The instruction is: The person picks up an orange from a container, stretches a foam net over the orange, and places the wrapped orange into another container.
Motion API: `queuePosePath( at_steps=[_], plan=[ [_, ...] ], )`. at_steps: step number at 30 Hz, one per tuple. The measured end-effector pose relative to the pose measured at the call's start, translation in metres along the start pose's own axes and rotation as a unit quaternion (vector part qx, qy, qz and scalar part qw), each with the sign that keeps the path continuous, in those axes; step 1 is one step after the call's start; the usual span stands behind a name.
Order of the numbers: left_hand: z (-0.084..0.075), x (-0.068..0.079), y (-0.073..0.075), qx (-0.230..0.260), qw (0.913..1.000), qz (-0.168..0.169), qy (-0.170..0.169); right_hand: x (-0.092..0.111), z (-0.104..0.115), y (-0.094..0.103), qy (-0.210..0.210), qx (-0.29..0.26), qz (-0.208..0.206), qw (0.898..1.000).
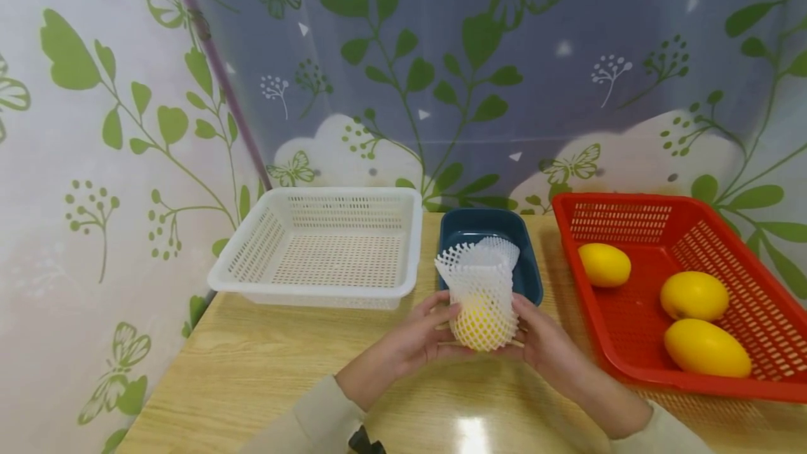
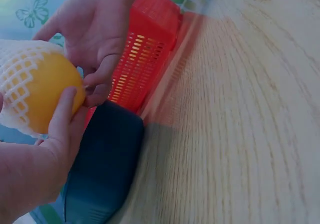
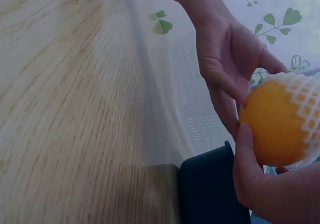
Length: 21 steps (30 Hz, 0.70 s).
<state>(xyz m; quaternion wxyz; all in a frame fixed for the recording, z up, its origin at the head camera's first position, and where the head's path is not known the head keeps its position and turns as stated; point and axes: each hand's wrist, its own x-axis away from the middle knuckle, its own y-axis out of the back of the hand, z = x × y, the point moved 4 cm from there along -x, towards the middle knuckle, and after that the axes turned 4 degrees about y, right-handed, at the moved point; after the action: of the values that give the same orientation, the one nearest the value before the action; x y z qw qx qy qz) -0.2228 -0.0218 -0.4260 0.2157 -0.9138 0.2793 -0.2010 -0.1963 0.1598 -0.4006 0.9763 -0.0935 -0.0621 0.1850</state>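
In the head view, a yellow oval fruit (image 1: 482, 324) sits in the lower part of a white foam net sleeve (image 1: 482, 279). My left hand (image 1: 419, 335) holds it from the left, and my right hand (image 1: 545, 342) from the right, fingertips around its lower sides. The sleeve's upper end stands loose above the fruit, flaring to the left. From the left wrist, the bare yellow end of the fruit (image 2: 57, 92) shows outside the mesh, with fingers of both hands at it. The right wrist view shows the same bare end of the fruit (image 3: 272, 124).
Behind the hands is a dark blue tray (image 1: 532, 272) with more white foam netting (image 1: 504, 249) over it. A white perforated basket (image 1: 315, 296) stands at the left. At the right, a red basket (image 1: 599, 328) holds several yellow fruits (image 1: 706, 349). A patterned curtain hangs behind the table.
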Motion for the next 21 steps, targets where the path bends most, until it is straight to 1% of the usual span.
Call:
queuePosePath(
  at_steps=[4, 8, 11, 16, 18, 21],
  plan=[
    [0.0008, -0.0006, 0.0003, 0.007, 0.9999, -0.006, -0.004, -0.0003, -0.0013, 0.0000, 0.006, -0.014, 0.002, 1.000],
    [0.0019, -0.0017, 0.0007, 0.011, 0.9999, -0.001, -0.002, -0.0002, -0.0021, 0.0009, 0.003, -0.008, 0.002, 1.000],
    [0.0015, -0.0019, 0.0004, 0.003, 1.0000, 0.007, -0.005, -0.0003, -0.0017, 0.0014, -0.003, -0.001, -0.001, 1.000],
    [-0.0004, -0.0005, 0.0004, 0.026, 0.9996, 0.011, 0.005, -0.0007, -0.0006, 0.0019, -0.014, 0.000, -0.007, 1.000],
    [-0.0012, -0.0004, 0.0008, 0.036, 0.9993, 0.010, 0.008, -0.0009, -0.0002, 0.0022, -0.010, 0.000, -0.004, 1.000],
    [-0.0027, -0.0010, 0.0008, 0.028, 0.9995, 0.013, 0.007, -0.0009, 0.0006, 0.0022, 0.007, -0.002, 0.008, 1.000]
  ],
)
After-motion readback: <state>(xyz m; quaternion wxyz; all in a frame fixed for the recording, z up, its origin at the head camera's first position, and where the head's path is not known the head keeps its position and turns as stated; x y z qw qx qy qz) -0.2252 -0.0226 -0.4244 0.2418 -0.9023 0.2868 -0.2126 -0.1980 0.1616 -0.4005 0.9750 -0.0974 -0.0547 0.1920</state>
